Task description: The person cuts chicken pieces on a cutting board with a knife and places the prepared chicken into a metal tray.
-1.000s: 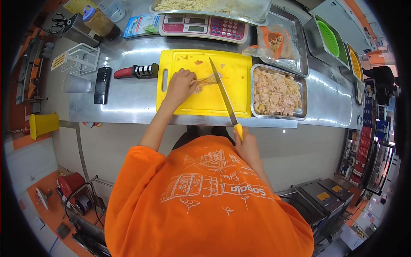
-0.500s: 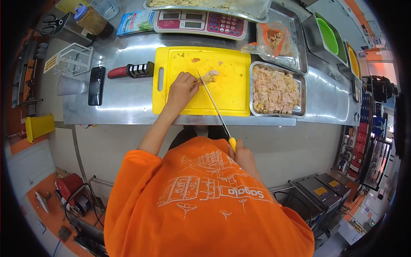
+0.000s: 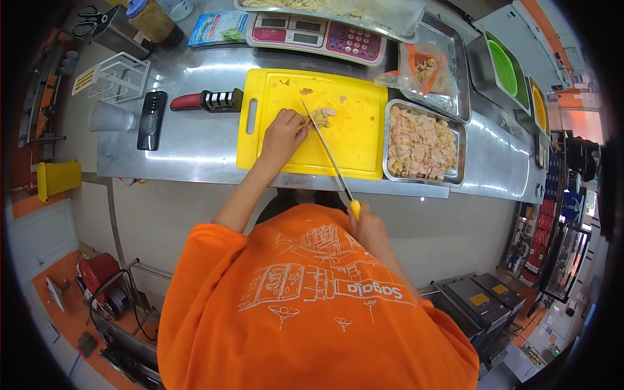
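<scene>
Gripping the knife (image 3: 331,153) in my closed right hand (image 3: 370,227), I pin the meat (image 3: 322,117) with my curled left hand (image 3: 284,134): likely soft, slippery, best held by its end.

A yellow-handled knife (image 3: 329,155) slants over pale meat (image 3: 324,117).

Left hand (image 3: 283,138) kinda covers the meat piece's (image 3: 323,118) left end, and the right hand (image 3: 368,229) hides most of the knife handle (image 3: 355,207). Frame's top chops off the crumb-filled tray (image 3: 354,20).
</scene>
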Action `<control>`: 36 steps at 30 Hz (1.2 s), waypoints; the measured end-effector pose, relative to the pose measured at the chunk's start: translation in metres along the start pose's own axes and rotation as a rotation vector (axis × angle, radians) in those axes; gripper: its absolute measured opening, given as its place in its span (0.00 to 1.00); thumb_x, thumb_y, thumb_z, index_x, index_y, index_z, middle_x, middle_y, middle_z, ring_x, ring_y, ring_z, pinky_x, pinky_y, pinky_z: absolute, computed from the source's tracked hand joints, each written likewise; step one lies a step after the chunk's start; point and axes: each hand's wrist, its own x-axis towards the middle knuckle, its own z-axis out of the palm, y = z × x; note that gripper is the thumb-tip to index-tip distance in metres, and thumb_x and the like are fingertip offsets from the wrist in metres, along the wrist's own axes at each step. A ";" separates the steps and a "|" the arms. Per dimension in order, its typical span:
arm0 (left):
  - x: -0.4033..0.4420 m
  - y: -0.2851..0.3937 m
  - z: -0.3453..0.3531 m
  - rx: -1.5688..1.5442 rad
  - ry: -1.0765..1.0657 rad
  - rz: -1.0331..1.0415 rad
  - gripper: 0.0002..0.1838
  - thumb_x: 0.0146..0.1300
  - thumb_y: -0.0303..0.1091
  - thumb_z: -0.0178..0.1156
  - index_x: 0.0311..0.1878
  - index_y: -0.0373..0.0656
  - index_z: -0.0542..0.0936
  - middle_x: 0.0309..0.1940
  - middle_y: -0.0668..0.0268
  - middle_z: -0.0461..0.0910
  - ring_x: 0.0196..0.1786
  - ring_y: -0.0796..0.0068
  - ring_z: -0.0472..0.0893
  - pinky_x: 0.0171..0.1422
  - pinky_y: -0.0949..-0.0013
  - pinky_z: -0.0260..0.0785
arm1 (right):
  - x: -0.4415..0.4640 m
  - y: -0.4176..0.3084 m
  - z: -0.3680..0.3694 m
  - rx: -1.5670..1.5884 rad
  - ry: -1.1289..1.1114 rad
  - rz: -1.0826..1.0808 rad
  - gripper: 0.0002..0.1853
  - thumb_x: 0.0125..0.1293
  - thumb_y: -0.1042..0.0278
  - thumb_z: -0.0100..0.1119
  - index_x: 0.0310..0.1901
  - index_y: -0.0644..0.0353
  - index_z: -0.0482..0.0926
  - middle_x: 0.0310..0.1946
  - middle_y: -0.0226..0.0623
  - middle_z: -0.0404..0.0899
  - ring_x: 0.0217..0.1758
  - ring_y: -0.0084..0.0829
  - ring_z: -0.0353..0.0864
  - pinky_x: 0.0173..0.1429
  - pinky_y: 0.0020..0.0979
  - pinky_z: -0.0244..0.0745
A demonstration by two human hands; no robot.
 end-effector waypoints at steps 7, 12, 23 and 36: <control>-0.008 0.004 -0.003 0.002 -0.073 0.040 0.08 0.53 0.25 0.67 0.34 0.38 0.77 0.34 0.58 0.77 0.43 0.55 0.78 0.45 0.59 0.73 | 0.054 -0.014 0.012 0.061 0.089 -0.056 0.19 0.73 0.54 0.53 0.43 0.66 0.70 0.24 0.61 0.79 0.31 0.64 0.80 0.34 0.57 0.75; -0.002 0.010 -0.020 0.103 -0.112 -0.204 0.07 0.56 0.28 0.66 0.37 0.38 0.80 0.34 0.57 0.79 0.42 0.55 0.78 0.46 0.56 0.72 | 0.026 0.000 0.000 0.125 0.107 -0.027 0.18 0.73 0.55 0.53 0.44 0.67 0.71 0.25 0.62 0.79 0.31 0.64 0.80 0.33 0.58 0.74; 0.040 0.063 -0.050 -0.186 -0.080 -0.184 0.06 0.59 0.27 0.64 0.40 0.40 0.83 0.38 0.60 0.82 0.44 0.60 0.79 0.49 0.62 0.70 | 0.023 0.012 -0.028 0.360 0.226 0.052 0.17 0.73 0.60 0.55 0.41 0.72 0.73 0.24 0.64 0.78 0.31 0.65 0.79 0.31 0.53 0.72; -0.001 0.023 -0.030 -0.010 -0.065 -0.005 0.14 0.54 0.28 0.67 0.45 0.40 0.79 0.44 0.58 0.78 0.52 0.54 0.76 0.55 0.58 0.70 | 0.012 -0.008 -0.021 0.333 0.115 -0.034 0.19 0.73 0.57 0.54 0.43 0.71 0.72 0.26 0.63 0.79 0.32 0.65 0.79 0.33 0.55 0.71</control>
